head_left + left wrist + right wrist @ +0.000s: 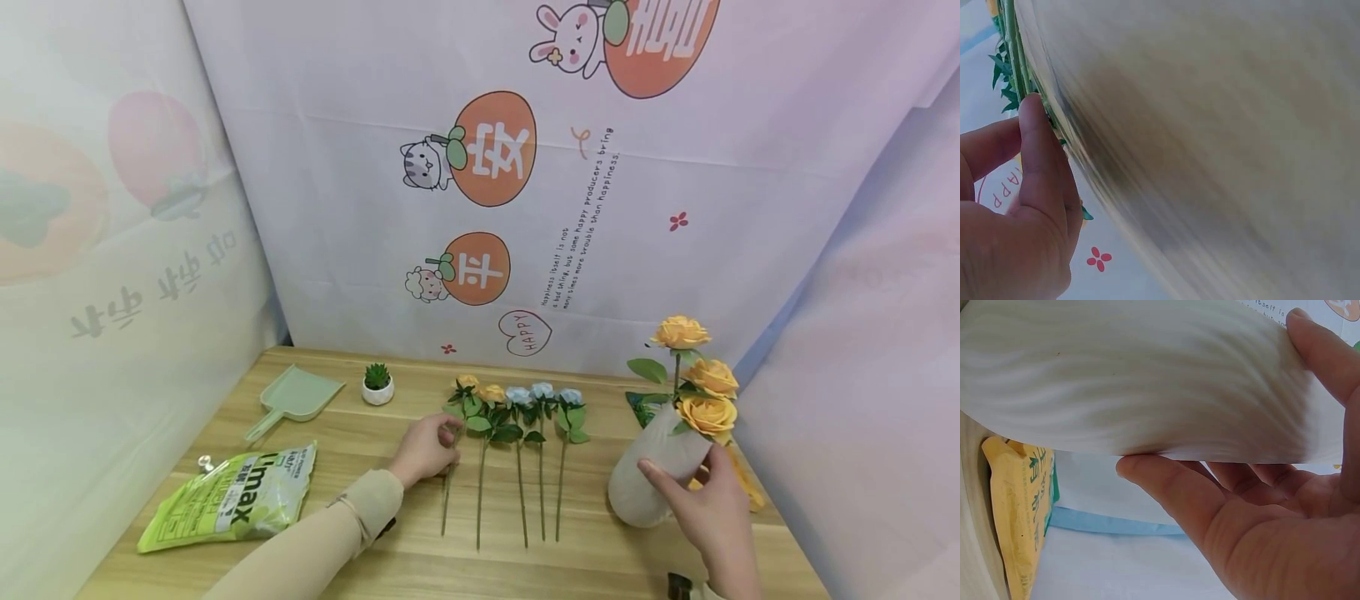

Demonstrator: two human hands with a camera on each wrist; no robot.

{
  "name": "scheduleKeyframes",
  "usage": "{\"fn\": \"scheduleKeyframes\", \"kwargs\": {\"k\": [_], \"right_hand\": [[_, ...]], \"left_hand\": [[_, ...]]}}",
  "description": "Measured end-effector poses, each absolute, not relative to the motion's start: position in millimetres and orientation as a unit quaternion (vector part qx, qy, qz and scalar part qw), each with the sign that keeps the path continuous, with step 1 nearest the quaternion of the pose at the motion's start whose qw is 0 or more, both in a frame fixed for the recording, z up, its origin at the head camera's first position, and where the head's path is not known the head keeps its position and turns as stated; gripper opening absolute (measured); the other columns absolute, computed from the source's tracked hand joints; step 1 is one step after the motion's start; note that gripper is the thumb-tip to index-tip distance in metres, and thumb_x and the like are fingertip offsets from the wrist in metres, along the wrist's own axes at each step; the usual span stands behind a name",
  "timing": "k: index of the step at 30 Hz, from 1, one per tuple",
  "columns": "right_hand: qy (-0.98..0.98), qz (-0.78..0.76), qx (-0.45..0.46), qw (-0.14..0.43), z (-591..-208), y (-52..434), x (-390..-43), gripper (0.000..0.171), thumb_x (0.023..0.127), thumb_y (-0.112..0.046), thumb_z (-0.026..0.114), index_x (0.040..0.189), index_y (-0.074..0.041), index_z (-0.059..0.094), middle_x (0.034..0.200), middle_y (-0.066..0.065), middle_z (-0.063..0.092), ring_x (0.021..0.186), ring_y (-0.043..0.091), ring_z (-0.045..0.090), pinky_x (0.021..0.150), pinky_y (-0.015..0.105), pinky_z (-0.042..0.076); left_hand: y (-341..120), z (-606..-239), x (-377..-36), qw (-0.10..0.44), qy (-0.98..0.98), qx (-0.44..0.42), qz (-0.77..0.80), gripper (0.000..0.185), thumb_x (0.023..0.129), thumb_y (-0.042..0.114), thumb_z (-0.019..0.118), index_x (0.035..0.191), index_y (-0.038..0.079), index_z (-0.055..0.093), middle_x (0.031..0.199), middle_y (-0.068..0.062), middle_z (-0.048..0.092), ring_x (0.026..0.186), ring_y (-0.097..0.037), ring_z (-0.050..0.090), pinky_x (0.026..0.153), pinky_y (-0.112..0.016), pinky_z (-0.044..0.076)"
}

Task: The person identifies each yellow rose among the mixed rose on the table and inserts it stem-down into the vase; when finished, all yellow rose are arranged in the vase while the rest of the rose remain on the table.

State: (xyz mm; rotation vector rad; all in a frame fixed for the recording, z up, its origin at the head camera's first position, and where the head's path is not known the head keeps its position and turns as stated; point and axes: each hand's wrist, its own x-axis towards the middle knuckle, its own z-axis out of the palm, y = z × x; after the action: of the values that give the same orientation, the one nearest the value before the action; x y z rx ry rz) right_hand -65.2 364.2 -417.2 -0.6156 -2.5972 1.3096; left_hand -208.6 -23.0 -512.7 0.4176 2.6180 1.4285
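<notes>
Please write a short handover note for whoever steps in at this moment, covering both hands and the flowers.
Left hand: pinching the stem of the leftmost flower in the row lying on the table.
Right hand: holding the tilted white vase.
Done: three orange roses stand in the vase.
Left: five flowers lie side by side on the table, two orange and three pale blue; none of these is in the vase yet.
</notes>
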Motion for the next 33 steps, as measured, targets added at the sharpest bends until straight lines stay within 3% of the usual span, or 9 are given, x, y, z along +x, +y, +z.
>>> {"fn": "scheduleKeyframes", "kwargs": {"k": [4,11,16,25,33], "right_hand": [[-0.871,0.437,-0.207,0.084,-417.5,364.3,-65.5,0.12,0.082,-0.067,0.086,0.166,-0.004,0.028,0.167,0.029,0.035,0.147,0.058,0.04,0.108,0.071,0.049],[-0.87,0.439,-0.207,0.085,-417.1,365.1,-65.0,0.12,0.082,-0.067,0.087,0.166,-0.004,0.028,0.167,0.029,0.035,0.148,0.057,0.04,0.108,0.07,0.05],[-0.87,0.441,-0.203,0.088,-416.8,364.8,-64.4,0.121,0.082,-0.065,0.088,0.166,-0.004,0.027,0.166,0.029,0.036,0.147,0.056,0.041,0.108,0.068,0.051],[-0.873,0.438,-0.195,0.092,-418.4,363.9,-62.9,0.12,0.083,-0.064,0.088,0.166,-0.003,0.027,0.164,0.03,0.037,0.146,0.056,0.042,0.108,0.069,0.05],[-0.872,0.439,-0.19,0.098,-418.2,364.4,-62.4,0.119,0.083,-0.064,0.088,0.165,-0.002,0.028,0.164,0.03,0.037,0.146,0.057,0.042,0.107,0.068,0.051]], "left_hand": [[-20.8,-510.8,-207.7,0.07,0.859,0.13,0.489,0.05,0.088,-0.003,0.083,0.135,0.003,0.069,0.104,-0.01,0.068,0.083,-0.02,0.068,0.062,-0.031,0.064],[-13.8,-504.0,-212.6,0.038,0.85,0.141,0.506,0.053,0.087,0.0,0.084,0.137,0.007,0.069,0.114,-0.016,0.073,0.082,-0.017,0.071,0.071,-0.032,0.064],[-7.6,-494.6,-213.5,0.064,0.794,0.173,0.579,0.054,0.093,0.0,0.081,0.144,0.008,0.064,0.124,-0.025,0.067,0.085,-0.019,0.074,0.068,-0.033,0.067],[17.5,-471.2,-206.2,0.057,0.752,0.226,0.617,0.05,0.097,0.002,0.079,0.144,0.016,0.064,0.12,-0.012,0.066,0.087,-0.024,0.074,0.071,-0.045,0.068],[51.9,-445.4,-204.8,0.054,0.723,0.245,0.643,0.051,0.097,-0.001,0.079,0.142,0.017,0.064,0.123,-0.016,0.065,0.089,-0.022,0.073,0.069,-0.04,0.068]]}}
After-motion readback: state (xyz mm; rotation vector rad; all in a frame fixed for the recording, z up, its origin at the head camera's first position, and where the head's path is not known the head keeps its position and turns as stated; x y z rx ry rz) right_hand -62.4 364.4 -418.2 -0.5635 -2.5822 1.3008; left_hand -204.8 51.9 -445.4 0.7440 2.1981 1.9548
